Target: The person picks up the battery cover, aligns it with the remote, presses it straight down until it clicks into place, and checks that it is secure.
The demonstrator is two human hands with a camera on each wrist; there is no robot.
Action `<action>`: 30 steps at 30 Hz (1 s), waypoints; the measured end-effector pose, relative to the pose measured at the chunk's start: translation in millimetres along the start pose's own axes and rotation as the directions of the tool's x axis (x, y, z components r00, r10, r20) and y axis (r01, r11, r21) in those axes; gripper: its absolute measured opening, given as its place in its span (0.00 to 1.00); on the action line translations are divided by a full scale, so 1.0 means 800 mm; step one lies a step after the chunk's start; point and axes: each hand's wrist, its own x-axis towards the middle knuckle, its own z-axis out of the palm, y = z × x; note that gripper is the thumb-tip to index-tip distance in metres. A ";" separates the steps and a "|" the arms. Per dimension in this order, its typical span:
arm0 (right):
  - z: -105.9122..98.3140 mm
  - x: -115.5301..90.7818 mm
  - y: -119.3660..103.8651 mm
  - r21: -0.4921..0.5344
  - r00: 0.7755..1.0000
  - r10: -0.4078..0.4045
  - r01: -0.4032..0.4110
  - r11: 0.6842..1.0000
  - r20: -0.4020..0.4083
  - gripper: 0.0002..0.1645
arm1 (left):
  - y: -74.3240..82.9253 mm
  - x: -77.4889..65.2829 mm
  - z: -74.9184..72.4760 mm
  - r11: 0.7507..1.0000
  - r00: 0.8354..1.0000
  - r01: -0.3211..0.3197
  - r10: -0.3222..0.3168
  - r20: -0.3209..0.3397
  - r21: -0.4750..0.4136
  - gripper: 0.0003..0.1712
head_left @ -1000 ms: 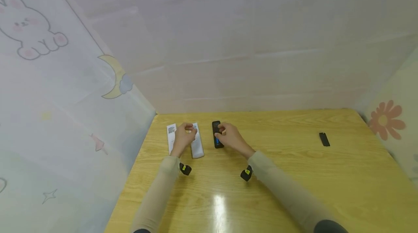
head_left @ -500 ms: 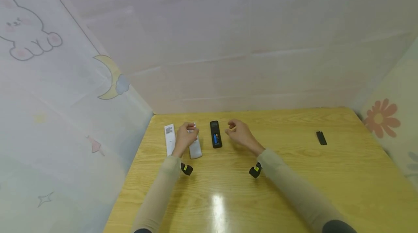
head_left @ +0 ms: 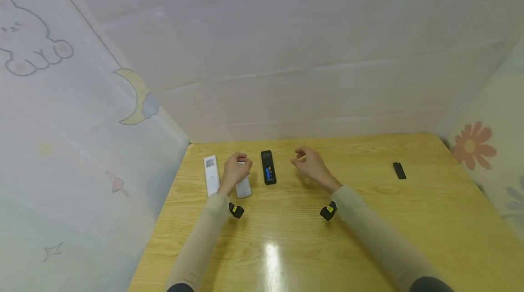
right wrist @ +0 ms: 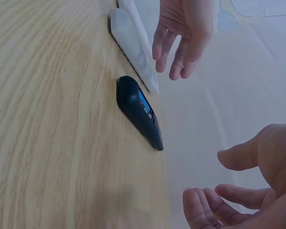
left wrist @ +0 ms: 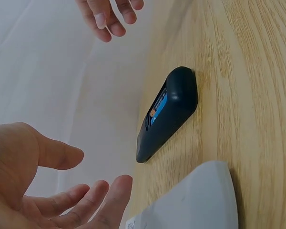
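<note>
A black remote control (head_left: 268,167) lies back up between my hands, its battery compartment uncovered. Blue batteries (head_left: 268,173) show inside it. My left hand (head_left: 236,171) hovers above a white remote control (head_left: 243,187) and hides its upper part; in the left wrist view the thumb and fingers are apart with nothing between them. To the right of the black remote, my right hand (head_left: 311,166) hangs over the table, fingers loosely bent and holding nothing, as the right wrist view also shows. Farther right lies a small black battery cover (head_left: 399,170).
Another white remote control (head_left: 211,175) with a printed label lies at the far left, beside my left wrist. The wooden table (head_left: 286,255) ends at a pale wall sheet (head_left: 254,78) at the back. Patterned sheets hang on both sides.
My right hand has drawn away from the black remote, rightward, uncovering its battery compartment. The left hand has shifted only slightly right over the white remote. The view has turned a little.
</note>
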 end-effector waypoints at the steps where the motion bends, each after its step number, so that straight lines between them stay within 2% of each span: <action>1: -0.003 -0.001 0.002 0.001 1.000 -0.001 0.001 1.000 -0.001 0.30 | 0.001 0.000 0.001 1.000 1.000 0.006 -0.006 0.002 0.000 0.28; 8: -0.025 -0.007 0.013 0.000 1.000 0.004 -0.004 1.000 -0.020 0.31 | 0.004 0.005 0.012 1.000 0.999 0.015 -0.015 0.034 0.008 0.30; 16: -0.042 -0.008 0.017 -0.013 0.998 -0.034 0.033 0.999 -0.055 0.29 | -0.001 0.013 0.029 0.997 0.999 0.022 -0.025 0.045 0.070 0.30; 21: -0.048 -0.012 0.015 -0.006 0.997 -0.053 0.053 0.999 -0.055 0.29 | -0.004 0.017 0.039 0.993 0.996 0.045 -0.053 0.066 0.108 0.31; 30: -0.060 -0.012 0.011 -0.017 0.997 -0.046 0.045 0.999 -0.059 0.30 | -0.007 0.025 0.053 0.980 0.991 0.107 -0.120 0.067 0.170 0.33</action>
